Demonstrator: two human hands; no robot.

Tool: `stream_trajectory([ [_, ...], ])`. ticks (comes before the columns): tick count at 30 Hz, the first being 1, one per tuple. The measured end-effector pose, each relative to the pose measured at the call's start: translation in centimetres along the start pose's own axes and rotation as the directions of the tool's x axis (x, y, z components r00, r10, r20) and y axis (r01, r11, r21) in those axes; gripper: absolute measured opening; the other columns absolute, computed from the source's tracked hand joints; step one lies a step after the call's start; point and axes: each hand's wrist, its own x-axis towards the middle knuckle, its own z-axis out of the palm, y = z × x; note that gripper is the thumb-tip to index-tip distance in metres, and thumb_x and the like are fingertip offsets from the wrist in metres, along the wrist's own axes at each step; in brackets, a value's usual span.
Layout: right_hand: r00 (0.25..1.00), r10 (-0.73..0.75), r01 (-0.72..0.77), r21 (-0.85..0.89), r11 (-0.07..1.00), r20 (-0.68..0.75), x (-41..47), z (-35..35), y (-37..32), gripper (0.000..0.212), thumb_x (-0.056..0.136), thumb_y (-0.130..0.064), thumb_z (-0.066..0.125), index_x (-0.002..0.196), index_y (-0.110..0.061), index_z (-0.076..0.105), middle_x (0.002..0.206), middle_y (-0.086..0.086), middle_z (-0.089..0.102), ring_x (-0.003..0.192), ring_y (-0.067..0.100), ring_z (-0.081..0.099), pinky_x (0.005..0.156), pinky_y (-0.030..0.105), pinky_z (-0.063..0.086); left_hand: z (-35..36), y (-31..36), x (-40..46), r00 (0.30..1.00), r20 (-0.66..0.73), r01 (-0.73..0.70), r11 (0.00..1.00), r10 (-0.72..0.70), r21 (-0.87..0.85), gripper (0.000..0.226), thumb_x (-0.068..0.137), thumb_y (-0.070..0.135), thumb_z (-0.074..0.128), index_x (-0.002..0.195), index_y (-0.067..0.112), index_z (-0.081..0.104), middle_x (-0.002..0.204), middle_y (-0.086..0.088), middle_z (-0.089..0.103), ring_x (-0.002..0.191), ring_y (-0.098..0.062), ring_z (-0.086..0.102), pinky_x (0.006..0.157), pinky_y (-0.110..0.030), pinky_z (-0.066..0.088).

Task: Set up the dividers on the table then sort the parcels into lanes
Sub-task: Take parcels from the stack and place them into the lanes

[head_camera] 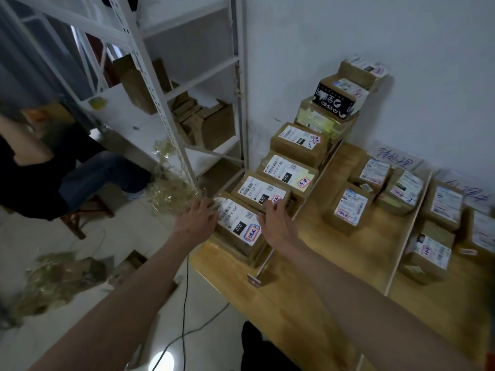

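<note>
A wooden table (316, 290) carries cardboard parcels in lanes split by two thin white dividers (310, 194) (409, 231). The left lane holds a row of labelled parcels running back to the wall. Nearest in that row is a brown parcel (238, 226) with a white label marked 070. My left hand (197, 216) rests against its left side, fingers spread. My right hand (273, 223) lies on its right top edge, fingers reaching to the second parcel (261, 192). The middle lane (345, 207) and right lane (428, 253) hold more parcels.
A white metal shelf rack (171, 84) with boxes stands left of the table. A seated person (40, 172) is at far left. Crumpled tape and packing scraps (53, 279) litter the floor, and a black cable (184, 303) runs by the table edge. Handwritten paper signs (393, 159) hang on the wall.
</note>
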Motion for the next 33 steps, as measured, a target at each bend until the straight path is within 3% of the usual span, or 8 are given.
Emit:
stream_trajectory([
  [3, 0.999, 0.013, -0.015, 0.04, 0.999, 0.032, 0.3, 0.5, 0.3, 0.029, 0.105, -0.033, 0.036, 0.126, -0.014, 0.041, 0.134, 0.012, 0.037, 0.097, 0.025, 0.061, 0.067, 0.028, 0.041, 1.1, -0.2, 0.6, 1.0, 0.022, 0.015, 0.997, -0.013, -0.072, 0.056, 0.1, 0.051, 0.036, 0.147, 0.022, 0.026, 0.146, -0.012, 0.04, 0.122, -0.04, 0.051, 0.098, -0.049, 0.045],
  [9, 0.996, 0.048, -0.06, 0.18, 0.982, 0.072, 0.9, 0.5, 0.4, 0.02, 0.104, -0.026, 0.042, 0.115, -0.011, 0.05, 0.13, 0.01, 0.041, 0.104, 0.022, 0.057, 0.078, 0.03, 0.05, 1.8, -0.6, 1.1, 1.0, 0.002, 0.009, 0.985, -0.009, -0.172, 0.051, 0.099, 0.048, 0.042, 0.139, 0.019, 0.031, 0.137, -0.018, 0.044, 0.116, -0.042, 0.053, 0.097, -0.05, 0.044],
  [14, 0.994, 0.069, -0.09, 0.285, 0.954, 0.084, 0.7, -0.1, 0.1, 0.026, 0.102, -0.025, 0.049, 0.115, -0.008, 0.063, 0.125, 0.009, 0.051, 0.109, 0.023, 0.055, 0.088, 0.032, 0.047, 0.3, -0.9, 1.5, 0.999, -0.036, -0.042, 0.988, 0.037, -0.146, 0.055, 0.099, 0.051, 0.039, 0.145, 0.023, 0.03, 0.145, -0.014, 0.039, 0.128, -0.038, 0.044, 0.101, -0.05, 0.042],
  [18, 0.986, 0.091, -0.142, 0.412, 0.9, 0.142, -0.6, -1.3, -1.2, 0.034, 0.099, -0.034, 0.054, 0.11, -0.005, 0.07, 0.11, 0.006, 0.069, 0.084, 0.013, 0.064, 0.061, 0.015, 0.046, -1.7, -1.5, 1.9, 0.989, -0.085, -0.135, 0.98, 0.124, -0.145, 0.057, 0.098, 0.054, 0.04, 0.146, 0.026, 0.032, 0.14, -0.012, 0.038, 0.128, -0.035, 0.042, 0.104, -0.048, 0.041],
  [22, 0.946, 0.168, -0.291, 0.489, 0.822, 0.279, -2.4, -2.4, -3.3, 0.045, 0.097, -0.049, 0.053, 0.099, -0.007, 0.07, 0.072, -0.007, 0.062, 0.055, 0.005, 0.055, 0.043, 0.012, 0.04, -4.1, -1.7, 1.9, 0.965, -0.137, -0.239, 0.964, 0.223, -0.119, 0.057, 0.097, 0.053, 0.043, 0.147, 0.027, 0.035, 0.135, -0.011, 0.04, 0.129, -0.034, 0.036, 0.107, -0.048, 0.038],
  [24, 0.941, 0.18, -0.31, 0.522, 0.795, 0.285, -3.1, -2.6, -4.3, 0.051, 0.095, -0.053, 0.054, 0.101, -0.005, 0.071, 0.078, -0.002, 0.067, 0.061, 0.008, 0.058, 0.05, 0.015, 0.043, -5.5, -1.7, 2.0, 0.95, -0.158, -0.293, 0.947, 0.271, -0.134, 0.055, 0.097, 0.05, 0.045, 0.146, 0.027, 0.036, 0.133, -0.012, 0.042, 0.13, -0.034, 0.034, 0.11, -0.048, 0.034],
  [29, 0.928, 0.19, -0.368, 0.701, 0.611, 0.321, -4.9, -3.5, -6.6, 0.049, 0.095, -0.05, 0.054, 0.129, -0.015, 0.055, 0.129, 0.002, 0.062, 0.119, 0.022, 0.057, 0.075, 0.032, 0.055, -8.5, -1.4, 2.3, 0.906, -0.187, -0.412, 0.891, 0.379, -0.191, 0.05, 0.096, 0.044, 0.05, 0.142, 0.026, 0.043, 0.137, -0.01, 0.043, 0.126, -0.032, 0.042, 0.107, -0.048, 0.039],
  [33, 0.922, 0.257, -0.384, 0.763, 0.52, 0.289, -6.1, -4.7, -7.9, 0.047, 0.096, -0.044, 0.055, 0.131, -0.012, 0.049, 0.136, 0.006, 0.057, 0.126, 0.027, 0.054, 0.084, 0.042, 0.058, -9.7, -0.1, 2.5, 0.898, -0.15, -0.44, 0.855, 0.414, -0.274, 0.055, 0.096, 0.047, 0.052, 0.144, 0.024, 0.039, 0.142, -0.007, 0.039, 0.123, -0.03, 0.05, 0.103, -0.05, 0.046],
])
